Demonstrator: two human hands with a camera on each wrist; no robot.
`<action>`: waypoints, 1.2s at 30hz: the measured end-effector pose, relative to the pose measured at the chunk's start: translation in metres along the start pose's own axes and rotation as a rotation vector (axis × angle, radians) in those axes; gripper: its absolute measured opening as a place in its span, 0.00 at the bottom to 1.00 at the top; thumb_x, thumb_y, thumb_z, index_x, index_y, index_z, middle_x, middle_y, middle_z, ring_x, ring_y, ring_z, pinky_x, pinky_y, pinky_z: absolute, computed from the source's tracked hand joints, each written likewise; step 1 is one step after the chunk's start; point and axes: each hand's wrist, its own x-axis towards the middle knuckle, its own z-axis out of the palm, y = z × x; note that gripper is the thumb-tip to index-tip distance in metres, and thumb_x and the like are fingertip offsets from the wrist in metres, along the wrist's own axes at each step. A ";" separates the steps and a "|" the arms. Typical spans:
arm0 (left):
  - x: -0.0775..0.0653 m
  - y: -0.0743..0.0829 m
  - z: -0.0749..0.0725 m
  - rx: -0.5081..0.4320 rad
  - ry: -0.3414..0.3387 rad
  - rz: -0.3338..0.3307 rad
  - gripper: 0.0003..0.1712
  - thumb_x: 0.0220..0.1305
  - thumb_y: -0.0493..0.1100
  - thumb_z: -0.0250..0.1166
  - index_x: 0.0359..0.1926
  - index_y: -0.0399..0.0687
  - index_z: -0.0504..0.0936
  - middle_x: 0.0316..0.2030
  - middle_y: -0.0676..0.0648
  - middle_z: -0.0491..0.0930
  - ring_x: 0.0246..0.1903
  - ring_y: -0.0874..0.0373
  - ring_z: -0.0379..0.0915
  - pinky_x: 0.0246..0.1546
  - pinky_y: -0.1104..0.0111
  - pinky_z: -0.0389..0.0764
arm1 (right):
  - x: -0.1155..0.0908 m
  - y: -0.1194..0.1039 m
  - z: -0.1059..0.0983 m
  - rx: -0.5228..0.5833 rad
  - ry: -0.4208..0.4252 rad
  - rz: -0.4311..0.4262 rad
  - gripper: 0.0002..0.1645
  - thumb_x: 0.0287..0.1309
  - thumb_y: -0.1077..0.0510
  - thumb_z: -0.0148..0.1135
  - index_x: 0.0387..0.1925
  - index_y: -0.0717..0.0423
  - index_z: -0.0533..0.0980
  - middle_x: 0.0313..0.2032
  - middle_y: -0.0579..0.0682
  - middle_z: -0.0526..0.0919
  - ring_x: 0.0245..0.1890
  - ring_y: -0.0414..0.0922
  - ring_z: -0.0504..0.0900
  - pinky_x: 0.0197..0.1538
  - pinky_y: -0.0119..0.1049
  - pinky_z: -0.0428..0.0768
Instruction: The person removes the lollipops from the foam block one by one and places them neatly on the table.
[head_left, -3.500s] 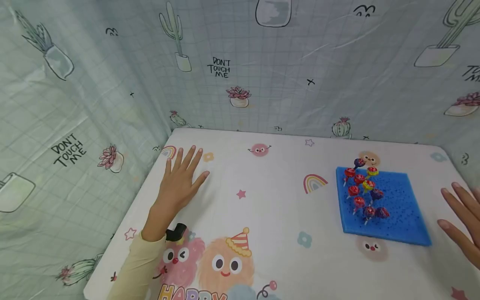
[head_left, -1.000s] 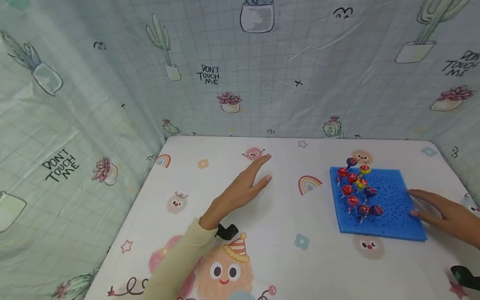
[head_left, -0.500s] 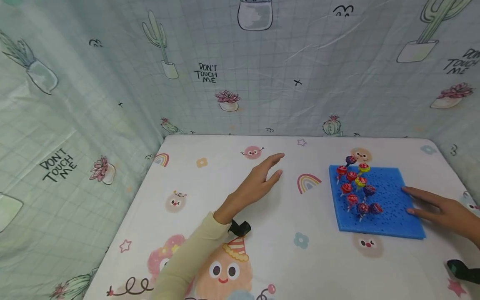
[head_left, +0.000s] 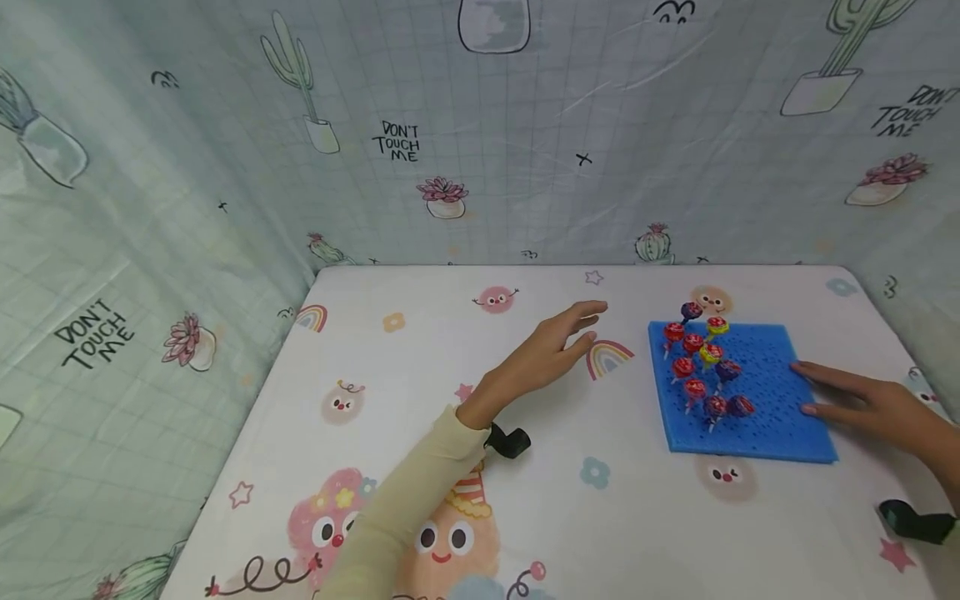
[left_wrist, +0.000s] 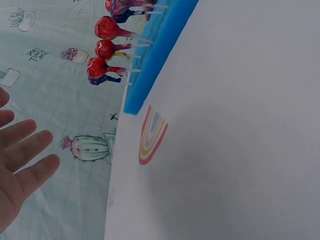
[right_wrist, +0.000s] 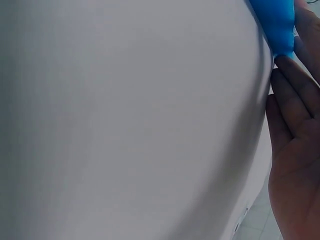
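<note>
On the right part of the table lies a blue foam block (head_left: 772,358) dotted with small holes. Several wrapped lollipops, among them a red lollipop (head_left: 694,389), a yellow lollipop (head_left: 717,325) and a dark purple lollipop (head_left: 727,370), stand by their sticks in its left half. My right hand (head_left: 873,408) has its fingers and thumb extended at the block's right edge; the right wrist view shows fingertips against the blue foam (right_wrist: 281,30). My left hand (head_left: 543,354) hovers above the table left of the block, fingers loosely extended, holding nothing. The left wrist view catches its fingers (left_wrist: 27,150) apart from the lollipops.
The white table (head_left: 480,458) carries printed cartoon faces, stars and rainbows. A pale curtain (head_left: 510,167) with cactus prints hangs behind it and along both sides. A black wrist mount shows beneath each wrist.
My left hand has travelled from the far left rightward toward the block, turning sideways. My right hand has come in from the right to the block's edge. Block and lollipops keep their place.
</note>
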 end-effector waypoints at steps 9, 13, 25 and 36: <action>0.022 0.001 0.015 -0.031 -0.070 0.020 0.29 0.80 0.40 0.51 0.77 0.47 0.58 0.74 0.47 0.64 0.70 0.55 0.67 0.67 0.67 0.70 | -0.001 -0.001 -0.005 0.011 0.017 0.008 0.51 0.66 0.41 0.66 0.76 0.63 0.55 0.69 0.80 0.55 0.69 0.81 0.46 0.58 0.82 0.52; 0.030 0.003 0.020 -0.027 -0.066 0.034 0.28 0.80 0.40 0.52 0.76 0.45 0.59 0.74 0.45 0.65 0.69 0.56 0.68 0.65 0.70 0.72 | 0.002 -0.003 -0.005 -0.027 0.025 -0.041 0.51 0.66 0.42 0.66 0.77 0.62 0.54 0.70 0.79 0.54 0.70 0.80 0.46 0.59 0.81 0.53; 0.049 0.004 0.032 -0.090 -0.107 -0.008 0.29 0.78 0.38 0.54 0.76 0.44 0.60 0.74 0.45 0.65 0.72 0.54 0.64 0.64 0.67 0.74 | 0.007 -0.008 -0.010 -0.077 -0.045 -0.097 0.56 0.67 0.43 0.65 0.79 0.60 0.44 0.72 0.78 0.49 0.69 0.81 0.49 0.59 0.81 0.57; 0.065 -0.008 0.050 -0.084 -0.128 -0.034 0.29 0.76 0.41 0.59 0.74 0.45 0.66 0.71 0.47 0.69 0.69 0.52 0.68 0.65 0.72 0.71 | 0.001 -0.006 -0.008 -0.057 -0.076 -0.090 0.55 0.68 0.45 0.65 0.79 0.62 0.43 0.72 0.79 0.47 0.69 0.81 0.47 0.58 0.81 0.57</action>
